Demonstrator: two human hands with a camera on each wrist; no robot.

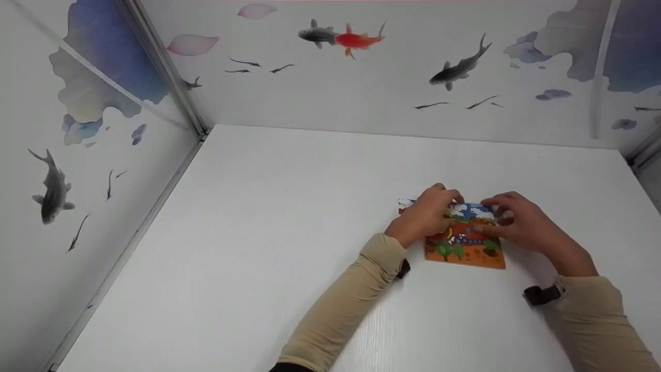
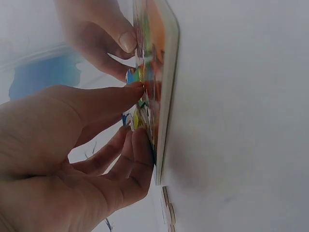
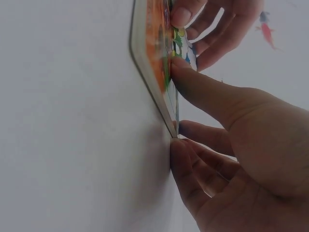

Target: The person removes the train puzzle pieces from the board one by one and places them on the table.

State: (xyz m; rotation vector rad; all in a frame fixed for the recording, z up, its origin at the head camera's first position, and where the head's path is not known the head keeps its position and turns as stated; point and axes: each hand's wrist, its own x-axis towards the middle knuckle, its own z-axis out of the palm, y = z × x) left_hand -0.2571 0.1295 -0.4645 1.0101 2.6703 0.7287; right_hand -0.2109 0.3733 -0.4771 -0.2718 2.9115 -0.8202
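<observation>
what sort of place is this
Probably a small, partly enclosed work booth: a wide, plain white tabletop meets white panel walls printed with grey and red fish, joined at a grey metal corner post.

The puzzle (image 1: 472, 255) is orange, green and blue.

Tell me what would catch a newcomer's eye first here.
Probably the colorful puzzle on the right half of the white table, with the left hand and right hand gripping it from either side. Next, perhaps, the bright red fish pictured on the back wall, near the top middle of the head view. The purple-blue patch on the left wall might follow.
</observation>
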